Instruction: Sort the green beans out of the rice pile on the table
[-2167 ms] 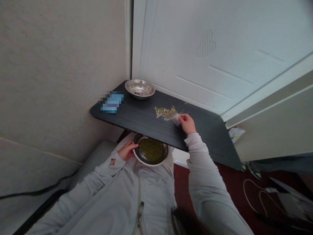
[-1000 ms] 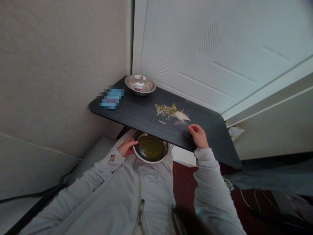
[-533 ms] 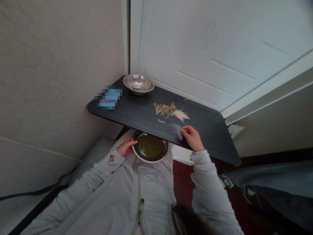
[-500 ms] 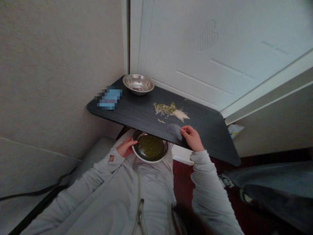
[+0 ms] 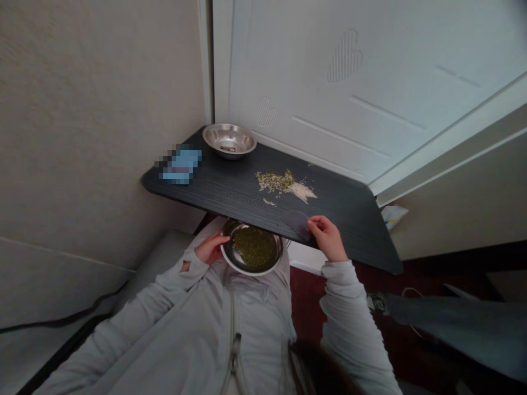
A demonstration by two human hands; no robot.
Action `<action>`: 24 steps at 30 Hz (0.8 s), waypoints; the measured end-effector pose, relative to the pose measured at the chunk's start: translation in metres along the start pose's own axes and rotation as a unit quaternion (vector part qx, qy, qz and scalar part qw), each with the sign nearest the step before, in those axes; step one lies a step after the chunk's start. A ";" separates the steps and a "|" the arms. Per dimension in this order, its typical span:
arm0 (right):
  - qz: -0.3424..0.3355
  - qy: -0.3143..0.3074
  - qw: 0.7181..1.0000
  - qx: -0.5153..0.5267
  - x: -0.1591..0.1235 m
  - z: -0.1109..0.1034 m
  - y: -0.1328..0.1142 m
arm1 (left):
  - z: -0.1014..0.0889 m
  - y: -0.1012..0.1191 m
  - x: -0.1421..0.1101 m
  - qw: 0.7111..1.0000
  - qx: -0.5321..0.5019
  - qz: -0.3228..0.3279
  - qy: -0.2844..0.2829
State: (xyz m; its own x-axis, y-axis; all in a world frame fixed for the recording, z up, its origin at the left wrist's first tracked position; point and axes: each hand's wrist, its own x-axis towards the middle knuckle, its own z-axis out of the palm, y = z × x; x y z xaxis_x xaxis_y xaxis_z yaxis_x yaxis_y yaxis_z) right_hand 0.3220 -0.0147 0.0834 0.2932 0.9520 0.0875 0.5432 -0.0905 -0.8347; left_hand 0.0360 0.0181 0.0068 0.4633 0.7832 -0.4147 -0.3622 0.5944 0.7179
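Observation:
My left hand [image 5: 209,247] grips the left rim of a metal bowl [image 5: 236,263] on my lap, thumb over the edge. Small green beans [image 5: 255,246] lie in that bowl, which is partly under the table's front edge. Between the thumb and fingers of my right hand [image 5: 328,236] is a thin, see-through plastic scraper [image 5: 297,222], held low over the near side of the dark table [image 5: 346,219]. Just beyond it, a scattered heap of green beans mixed with white grains [image 5: 275,182] joins a patch of mostly white grains [image 5: 302,191].
A second steel bowl [image 5: 229,144] with a label inside stands at the table's back left. Left of it lies a blurred-out blue packet [image 5: 181,166]. A white door [image 5: 304,66] borders the far edge. Another person's leg [image 5: 448,323] is at the lower right.
My right hand and the scraper have shifted slightly right and nearer to me. The other person's legs have moved at the right. My left hand stays on the bowl.

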 end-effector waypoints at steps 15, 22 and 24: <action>-0.015 0.024 0.999 -0.031 -0.008 -0.007 -0.005 | 0.007 0.003 -0.002 1.000 -0.013 -0.003 -0.006; -0.013 -0.008 0.999 -0.031 -0.018 0.006 -0.007 | 0.005 0.001 -0.001 1.000 -0.010 0.001 -0.001; -0.019 -0.013 0.999 -0.035 -0.019 0.009 -0.010 | 0.004 0.000 0.000 1.000 -0.011 0.003 -0.009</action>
State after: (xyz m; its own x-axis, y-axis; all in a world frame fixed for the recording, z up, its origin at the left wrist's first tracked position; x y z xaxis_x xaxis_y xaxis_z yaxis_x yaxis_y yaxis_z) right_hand 0.3038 -0.0290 0.0847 0.2505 0.9625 0.1037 0.6071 -0.0727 -0.7913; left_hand 0.0387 0.0174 0.0091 0.4763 0.7831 -0.3998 -0.3824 0.5939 0.7078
